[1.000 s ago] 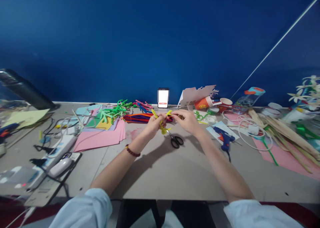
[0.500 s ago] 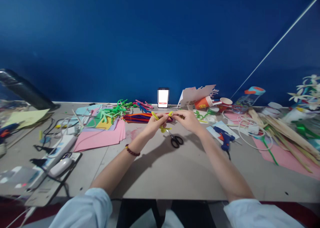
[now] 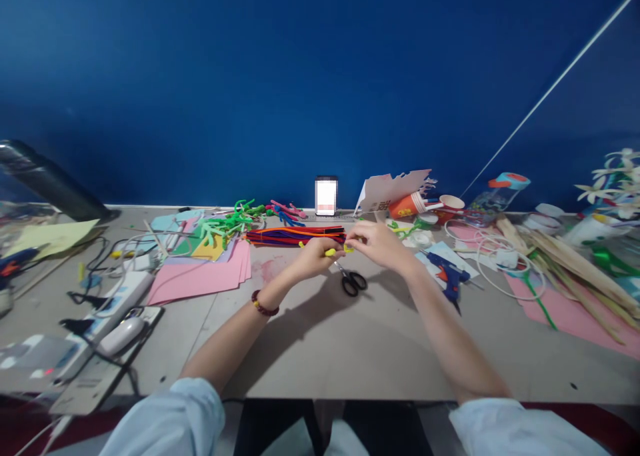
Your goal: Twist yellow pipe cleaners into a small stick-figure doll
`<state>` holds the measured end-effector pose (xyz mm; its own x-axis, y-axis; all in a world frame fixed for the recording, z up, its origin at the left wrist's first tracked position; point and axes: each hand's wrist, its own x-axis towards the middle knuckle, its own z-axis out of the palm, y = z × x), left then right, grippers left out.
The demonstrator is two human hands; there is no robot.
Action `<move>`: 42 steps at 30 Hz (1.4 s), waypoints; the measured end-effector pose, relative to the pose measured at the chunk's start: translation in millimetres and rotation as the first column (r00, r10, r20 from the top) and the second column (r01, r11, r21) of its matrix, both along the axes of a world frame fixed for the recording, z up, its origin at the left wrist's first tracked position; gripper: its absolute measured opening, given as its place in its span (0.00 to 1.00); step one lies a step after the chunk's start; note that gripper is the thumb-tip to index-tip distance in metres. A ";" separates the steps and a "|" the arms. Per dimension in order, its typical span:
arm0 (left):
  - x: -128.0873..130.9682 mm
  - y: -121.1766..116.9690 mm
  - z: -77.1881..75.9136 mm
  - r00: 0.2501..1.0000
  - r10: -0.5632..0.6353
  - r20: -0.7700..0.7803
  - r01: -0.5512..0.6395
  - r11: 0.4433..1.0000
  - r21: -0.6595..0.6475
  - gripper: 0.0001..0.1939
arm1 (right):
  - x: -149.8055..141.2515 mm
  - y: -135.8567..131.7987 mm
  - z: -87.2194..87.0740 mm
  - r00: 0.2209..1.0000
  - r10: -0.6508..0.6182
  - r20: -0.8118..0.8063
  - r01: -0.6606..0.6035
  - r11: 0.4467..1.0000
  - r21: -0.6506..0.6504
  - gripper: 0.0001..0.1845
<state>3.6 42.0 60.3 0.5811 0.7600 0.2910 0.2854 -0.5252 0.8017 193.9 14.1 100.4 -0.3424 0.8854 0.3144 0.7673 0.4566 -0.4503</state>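
My left hand (image 3: 313,258) and my right hand (image 3: 377,243) meet over the middle of the grey table (image 3: 320,336). Both pinch a yellow pipe cleaner (image 3: 336,250) that runs between the fingertips. My left wrist wears a dark red bead bracelet (image 3: 263,305). Black-handled scissors (image 3: 351,281) lie on the table just under the hands. A bundle of red, orange and blue pipe cleaners (image 3: 295,235) lies right behind my left hand.
Pink paper sheets (image 3: 203,274) and green pipe cleaner shapes (image 3: 227,221) lie at the left, beside a power strip (image 3: 123,296) with cables. A blue glue gun (image 3: 447,276), white cord (image 3: 487,256), paper cups (image 3: 410,206), a phone (image 3: 326,195) and paper flowers (image 3: 613,186) sit behind and right.
My hands have lowered slightly toward the table and drawn together. The yellow pipe cleaner's raised ends have folded down into a short piece between my fingertips.
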 end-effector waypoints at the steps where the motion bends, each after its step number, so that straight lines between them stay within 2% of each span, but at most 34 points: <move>1: 0.5 1.4 -2.9 1.000 0.015 -0.013 -0.015 1.000 0.021 0.15 | -2.0 -0.6 -0.5 1.000 0.000 0.008 0.000 1.000 0.002 0.08; 4: 2.0 5.1 -10.5 0.998 0.059 -0.025 -0.057 0.997 0.057 0.15 | -5.6 -1.3 -2.6 1.000 0.012 0.016 -0.012 1.000 0.012 0.08; 6: 2.8 7.4 -13.7 0.995 0.096 0.011 -0.097 0.995 0.027 0.14 | -6.4 -1.4 -3.7 1.000 0.002 0.005 -0.002 1.000 0.022 0.08; 10: 4.1 12.9 -16.2 0.976 0.158 0.153 -0.126 0.972 -0.200 0.13 | -6.8 -1.8 -3.6 0.999 -0.016 -0.037 0.018 0.998 0.053 0.08; 13: 4.8 16.0 -15.8 0.940 0.154 0.305 -0.023 0.919 -0.394 0.15 | -7.6 -2.2 -2.7 0.998 -0.032 -0.052 0.035 0.998 0.050 0.10; 15: 4.8 16.6 -14.9 0.902 0.145 0.406 0.070 0.880 -0.470 0.16 | -8.1 -2.0 -2.4 0.998 -0.042 -0.053 0.044 0.998 0.035 0.10; 20: 3.7 14.0 -12.8 0.812 0.159 0.561 0.261 0.762 -0.593 0.15 | -7.1 0.7 -3.4 0.997 -0.062 -0.044 0.061 0.998 -0.014 0.11; 23: 2.3 11.5 -11.5 0.806 0.112 0.581 0.333 0.725 -0.603 0.14 | -3.4 4.0 -5.0 0.997 -0.071 -0.042 0.069 0.997 -0.037 0.11; 27: -0.5 9.2 -9.6 0.869 -0.022 0.494 0.347 0.738 -0.578 0.16 | 3.8 8.6 -6.9 0.997 -0.049 -0.052 0.047 0.999 -0.022 0.11; 30: -1.4 10.2 -9.8 0.932 -0.122 0.341 0.302 0.783 -0.545 0.17 | 6.3 9.7 -6.5 0.997 -0.072 -0.035 0.073 0.997 0.013 0.11; 32: -0.8 11.8 -11.0 0.956 -0.126 0.264 0.252 0.815 -0.522 0.16 | 4.7 8.8 -6.0 0.996 -0.086 0.002 0.086 0.995 0.047 0.10; 35: 1.4 13.5 -13.5 0.979 -0.074 0.188 0.158 0.858 -0.488 0.14 | -1.6 6.3 -6.7 0.996 -0.087 0.027 0.085 0.993 0.082 0.10; 38: 4.1 12.9 -16.3 0.992 0.046 0.114 0.006 0.909 -0.416 0.12 | -8.1 4.4 -9.8 0.996 -0.082 0.019 0.081 0.993 0.085 0.10; 42: 7.5 12.9 -20.4 0.973 0.199 0.118 -0.142 0.917 -0.373 0.09 | -11.7 4.2 -14.8 0.995 -0.090 0.030 0.087 0.992 0.088 0.09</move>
<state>11.1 54.9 39.9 0.4046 0.9130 0.0531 0.2059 -0.1475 0.9674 182.3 18.3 85.6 -0.2754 0.8829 0.3804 0.8206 0.4220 -0.3853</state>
